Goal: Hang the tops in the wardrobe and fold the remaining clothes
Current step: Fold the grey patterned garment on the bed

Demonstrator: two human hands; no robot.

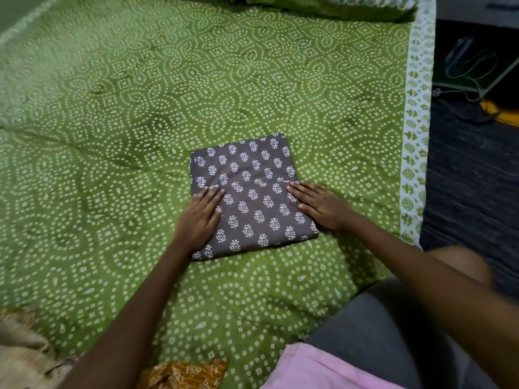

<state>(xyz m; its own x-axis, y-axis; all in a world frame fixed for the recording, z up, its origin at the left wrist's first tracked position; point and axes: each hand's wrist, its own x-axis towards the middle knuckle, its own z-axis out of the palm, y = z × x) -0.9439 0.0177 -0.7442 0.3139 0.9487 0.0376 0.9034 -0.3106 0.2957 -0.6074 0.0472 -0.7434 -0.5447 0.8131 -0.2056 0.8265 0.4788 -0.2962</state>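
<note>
Left hand: the left hand (pixel 200 217) lies flat, palm down, on the near left part of the folded cloth (pixel 254 197). Its fingers are straight and close together, pointing up and to the right; the thumb lies along the inner side. It presses on the cloth and grips nothing.
Left arm: bare, it reaches in from the lower left edge of the view and runs up to the cloth's left side, nearly straight.
Right hand: the right hand (pixel 318 204) also lies flat, palm down, over the cloth's right edge. Its fingers are straight, slightly spread, and point to the left toward the middle of the cloth. It holds nothing; part of the palm sits on the bedsheet (pixel 112 136) just beside the cloth.
Right arm: bare, it comes in from the lower right corner, crossing above the knee, and is blurred near the elbow.
Folded cloth: a brown piece with a white leaf print, folded into a rough square, lying flat on the bedsheet a little right of centre, between the two hands.
Bedsheet: green with white dotted rings and a pale printed border down its right side.
Other clothes: an orange patterned cloth (pixel 185 374) lies at the bottom edge; a beige cloth (pixel 25 349) is bunched at the lower left corner; a pink cloth (pixel 314 369) rests at the lower right, touching the person's grey-clad leg (pixel 373 327).
Floor: dark, to the right of the bed.
</note>
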